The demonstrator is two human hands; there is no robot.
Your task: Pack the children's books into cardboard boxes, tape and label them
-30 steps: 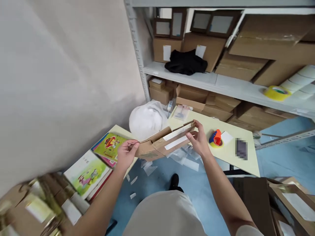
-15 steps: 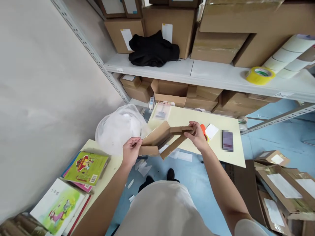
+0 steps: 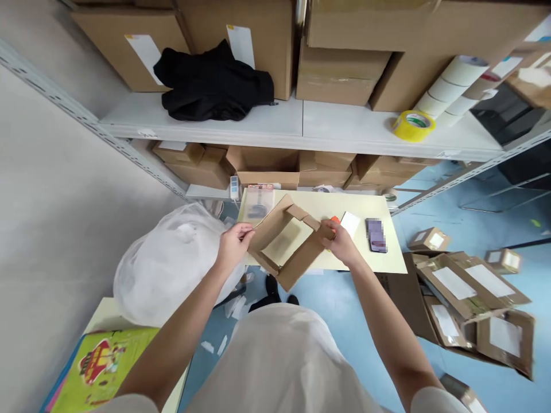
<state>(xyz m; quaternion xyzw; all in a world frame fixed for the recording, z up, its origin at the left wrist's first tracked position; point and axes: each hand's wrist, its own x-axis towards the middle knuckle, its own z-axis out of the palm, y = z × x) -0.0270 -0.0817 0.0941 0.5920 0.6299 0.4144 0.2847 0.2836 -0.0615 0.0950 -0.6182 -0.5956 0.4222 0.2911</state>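
Between my hands I hold a small cardboard box [image 3: 299, 265], spread into a four-sided frame. Through its middle the cream tabletop [image 3: 370, 258] shows. My left hand [image 3: 235, 244] pinches the box's left corner between thumb and fingers. At the opposite corner, my right hand [image 3: 338, 241] grips the cardboard wall. Just behind the right hand, an orange object [image 3: 335, 219] is partly hidden, with a white card [image 3: 350, 223] beside it. A phone-like object [image 3: 376, 235], blurred out, lies farther right on the table.
A large translucent plastic bag [image 3: 167, 264] bulges at the left, above picture books [image 3: 103, 367]. The shelf [image 3: 284, 129] ahead carries cartons, black cloth [image 3: 215, 83] and yellow tape [image 3: 413, 126]. Labelled cartons [image 3: 467, 287] are piled on the floor at right. Paper scraps lie near my feet.
The cardboard has opened from a partly flattened shape into a wider frame, tilted toward me. My right hand has shifted its hold lower on the wall. My view has turned right.
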